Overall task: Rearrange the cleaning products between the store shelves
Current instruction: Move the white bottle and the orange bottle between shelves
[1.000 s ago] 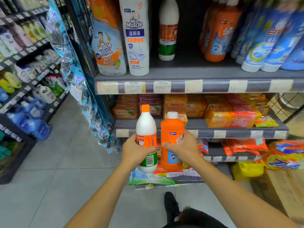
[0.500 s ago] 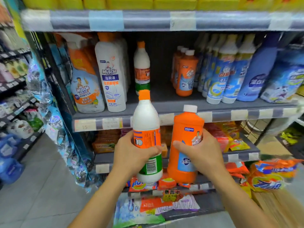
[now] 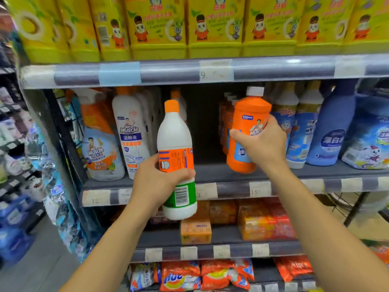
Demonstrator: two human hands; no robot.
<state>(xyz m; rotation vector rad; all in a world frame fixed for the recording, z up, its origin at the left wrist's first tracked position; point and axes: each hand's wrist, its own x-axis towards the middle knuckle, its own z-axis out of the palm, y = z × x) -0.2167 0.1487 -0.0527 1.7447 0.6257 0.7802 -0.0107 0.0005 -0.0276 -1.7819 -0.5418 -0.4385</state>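
My left hand (image 3: 156,182) grips a white bottle (image 3: 175,140) with an orange cap and an orange and green label, held upright in front of the middle shelf (image 3: 212,189). My right hand (image 3: 264,144) grips an orange bottle (image 3: 246,127) with a white cap, tilted a little, its base just above the shelf board beside a row of like orange bottles (image 3: 226,123). Another white bottle with an orange cap (image 3: 179,102) stands at the back of the gap between them.
White Mr Muscle bottles (image 3: 131,133) and a spray bottle (image 3: 100,148) stand on the shelf's left, blue bottles (image 3: 330,131) on its right. Yellow packs (image 3: 214,26) fill the shelf above. Soap boxes (image 3: 195,231) and detergent bags (image 3: 185,275) lie below. An aisle runs along the left.
Both hands have risen with their bottles from waist height to the middle shelf. The orange bottle moved right and forward, over the shelf board. My view has tilted up.
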